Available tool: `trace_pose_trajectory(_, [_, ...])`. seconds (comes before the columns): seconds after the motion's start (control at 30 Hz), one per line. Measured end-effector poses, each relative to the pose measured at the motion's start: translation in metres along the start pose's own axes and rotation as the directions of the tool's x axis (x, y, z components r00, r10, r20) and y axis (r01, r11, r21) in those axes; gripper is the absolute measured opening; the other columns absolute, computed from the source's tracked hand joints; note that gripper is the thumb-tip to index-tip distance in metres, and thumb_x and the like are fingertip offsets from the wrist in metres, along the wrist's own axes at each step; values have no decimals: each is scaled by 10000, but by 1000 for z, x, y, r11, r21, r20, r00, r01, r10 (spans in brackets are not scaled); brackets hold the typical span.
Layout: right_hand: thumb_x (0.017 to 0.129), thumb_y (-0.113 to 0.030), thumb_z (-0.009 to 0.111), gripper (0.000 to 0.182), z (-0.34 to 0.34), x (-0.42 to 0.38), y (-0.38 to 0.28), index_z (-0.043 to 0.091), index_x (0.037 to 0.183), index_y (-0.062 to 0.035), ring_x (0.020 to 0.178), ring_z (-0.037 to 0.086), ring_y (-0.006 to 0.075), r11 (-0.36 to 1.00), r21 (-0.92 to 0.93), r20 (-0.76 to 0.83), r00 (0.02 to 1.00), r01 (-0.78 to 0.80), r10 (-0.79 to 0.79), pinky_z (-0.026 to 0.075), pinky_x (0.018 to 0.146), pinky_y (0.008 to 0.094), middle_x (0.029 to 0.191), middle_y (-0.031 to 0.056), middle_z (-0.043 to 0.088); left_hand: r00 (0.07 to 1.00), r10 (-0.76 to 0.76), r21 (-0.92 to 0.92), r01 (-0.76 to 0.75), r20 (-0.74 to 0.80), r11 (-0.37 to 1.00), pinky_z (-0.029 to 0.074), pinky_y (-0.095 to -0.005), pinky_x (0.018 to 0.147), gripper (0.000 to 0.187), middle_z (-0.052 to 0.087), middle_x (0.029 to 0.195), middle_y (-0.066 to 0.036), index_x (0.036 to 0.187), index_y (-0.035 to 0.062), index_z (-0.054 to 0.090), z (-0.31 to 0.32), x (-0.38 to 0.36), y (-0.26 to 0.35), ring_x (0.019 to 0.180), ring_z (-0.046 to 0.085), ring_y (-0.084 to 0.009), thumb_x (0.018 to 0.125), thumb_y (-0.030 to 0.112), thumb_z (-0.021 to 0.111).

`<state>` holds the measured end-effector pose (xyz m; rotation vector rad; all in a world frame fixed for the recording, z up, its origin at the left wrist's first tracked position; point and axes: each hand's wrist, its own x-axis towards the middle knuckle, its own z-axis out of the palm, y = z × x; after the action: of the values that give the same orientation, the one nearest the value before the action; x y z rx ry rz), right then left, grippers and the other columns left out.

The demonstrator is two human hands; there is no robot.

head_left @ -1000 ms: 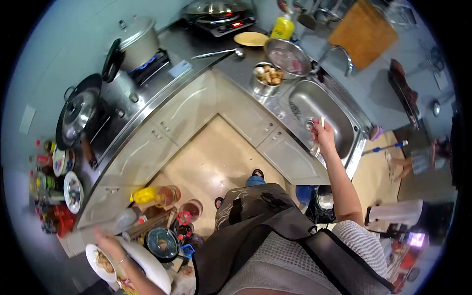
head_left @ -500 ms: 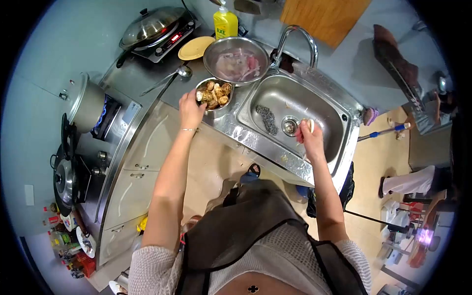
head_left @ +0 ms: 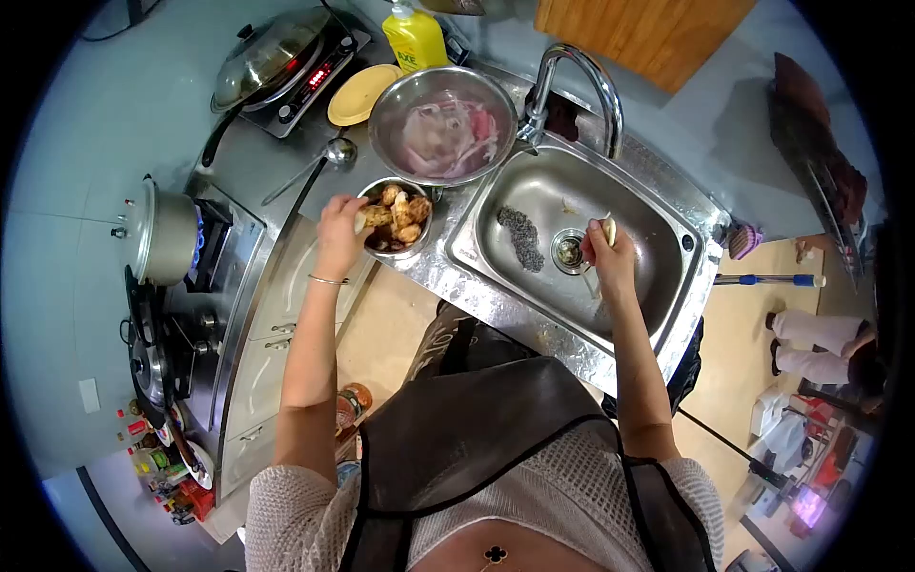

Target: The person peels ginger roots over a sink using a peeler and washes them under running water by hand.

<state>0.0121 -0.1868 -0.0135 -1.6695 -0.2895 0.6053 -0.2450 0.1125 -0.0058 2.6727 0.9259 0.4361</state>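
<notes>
At the left rim of a metal bowl (head_left: pixel 398 255), my left hand (head_left: pixel 340 232) pinches a brown mushroom (head_left: pixel 376 214) with a pale cut end. Several more brown mushrooms (head_left: pixel 410 232) fill the bowl. Over the sink (head_left: pixel 648 205), my right hand (head_left: pixel 610 255) is closed around a pale, narrow object (head_left: pixel 610 231) whose kind I cannot make out. A thin pale strip hangs below those fingers. Near the drain (head_left: pixel 569 250) lies a grey steel scourer (head_left: pixel 520 238).
A large metal basin (head_left: pixel 443 124) with pale pink contents in water stands behind the mushrooms. Around it are a faucet (head_left: pixel 610 105), a ladle (head_left: pixel 338 151), a yellow plate (head_left: pixel 362 95) and a soap bottle (head_left: pixel 416 40). A pot (head_left: pixel 162 234) sits over a lit burner at left.
My head view has shifted. My left hand has drawn to the bowl's left rim with a mushroom in its fingers. My right hand stays over the sink, still holding the pale object.
</notes>
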Motion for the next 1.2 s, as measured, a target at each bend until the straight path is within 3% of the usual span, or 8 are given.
trace_pose_trajectory(0.17, [856,-215,549,207,19,-11,-3,542,785,-20,502,458,72,1000,-22,42,999,8,-7,369,459,207,598,25,529,976,213,62,-215,34,975,439,-352,792,508,544,979,-157,1029,20,546,-30,1,50,905,527,-307,554,41,725])
trace_pose_trajectory(0.27, [853,-205,547,202,29,-13,0,549,812,-8,492,460,75,997,47,31,998,-58,56,363,447,220,603,32,537,954,-101,169,54,281,984,467,-411,702,464,614,855,-169,1093,9,508,-8,2,58,788,586,-346,696,206,646])
trace_pose_trajectory(0.53, [824,-162,548,166,62,68,-10,572,900,-17,486,519,142,960,-218,-87,976,177,-199,418,459,277,658,74,573,953,-192,375,94,235,922,475,-400,565,439,609,657,-160,1203,58,395,30,16,54,632,614,-314,770,76,464])
trace_pose_trajectory(0.73, [834,-173,522,217,89,132,24,565,978,-16,653,591,203,471,-698,209,783,539,-586,460,559,333,797,130,599,982,-138,222,107,130,969,467,-421,577,295,603,677,-147,954,76,547,25,8,43,639,592,-325,665,95,601])
trace_pose_trajectory(0.8, [850,-217,522,216,102,114,19,595,956,-44,579,575,154,945,-319,161,987,71,-20,454,523,303,779,89,601,994,-75,209,57,83,976,478,-392,549,248,596,649,-170,877,49,552,15,4,47,625,600,-324,652,89,648])
trace_pose_trajectory(0.97, [887,-378,426,391,50,83,22,467,1111,-60,783,581,253,869,458,-122,955,-188,271,506,635,380,986,130,561,990,-70,-172,48,-125,984,497,-320,602,349,625,780,-171,1015,46,553,-38,7,56,641,618,-256,684,37,664])
trace_pose_trajectory(1.03, [899,-436,352,486,32,78,22,362,1177,-38,822,571,296,710,689,-85,956,-147,280,515,654,414,1065,175,503,990,-136,-856,101,36,507,500,-298,674,310,613,906,-109,1065,65,538,-51,20,72,779,621,-211,765,42,612])
trace_pose_trajectory(1.2, [912,-308,351,357,12,56,-14,387,1117,-17,815,580,324,759,642,-138,958,-109,253,542,638,343,965,198,517,681,494,-596,725,541,-346,484,-448,792,383,520,1072,-116,1283,154,296,-12,79,134,1014,533,-318,915,197,392])
